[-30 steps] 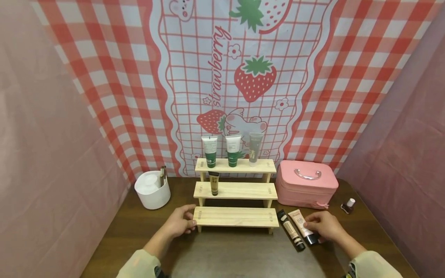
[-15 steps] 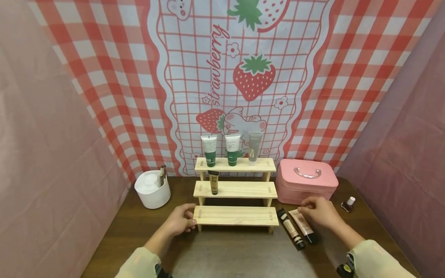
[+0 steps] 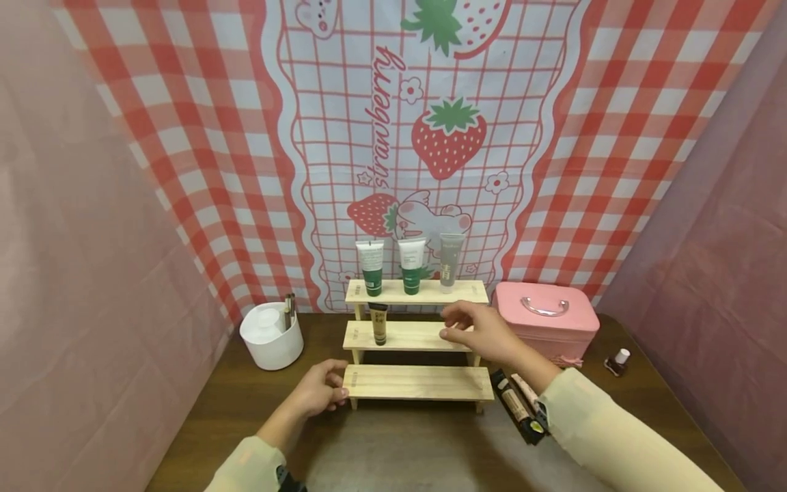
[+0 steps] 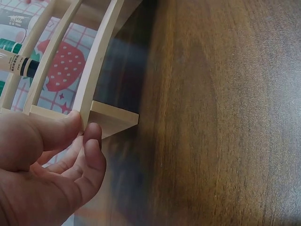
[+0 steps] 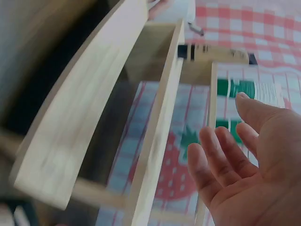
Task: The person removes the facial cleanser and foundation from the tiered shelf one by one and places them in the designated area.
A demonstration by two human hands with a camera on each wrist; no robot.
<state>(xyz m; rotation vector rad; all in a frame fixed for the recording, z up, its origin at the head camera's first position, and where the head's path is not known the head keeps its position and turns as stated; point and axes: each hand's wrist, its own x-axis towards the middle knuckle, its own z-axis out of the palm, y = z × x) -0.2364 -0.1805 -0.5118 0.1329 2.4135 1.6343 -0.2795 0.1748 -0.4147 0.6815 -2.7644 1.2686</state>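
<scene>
My left hand (image 3: 318, 389) holds the left end of the bottom step of a three-step wooden display stand (image 3: 418, 381); in the left wrist view its thumb and fingers pinch the board's end (image 4: 87, 106). Above the right part of the middle step hovers my right hand (image 3: 482, 331), fingers loosely bent, holding nothing. A small gold-brown tube with a black cap (image 3: 379, 326) stands on the middle step's left. Along the top step stand two white-and-green tubes (image 3: 371, 263) and a grey translucent tube (image 3: 450, 263). Right of the stand, a BB cream tube (image 3: 525, 391) lies partly hidden under my sleeve, beside a beige-and-black tube (image 3: 512, 403).
At the back right sits a pink case (image 3: 547, 311) with a metal handle. A nail polish bottle (image 3: 617, 362) lies farther right. On the left is a white round container (image 3: 270, 345) with brushes in it. A strawberry-print cloth (image 3: 449, 140) hangs behind the stand.
My right hand has left the BB cream tube on the table and moved left and up to the middle step. My left hand has stayed at the bottom step.
</scene>
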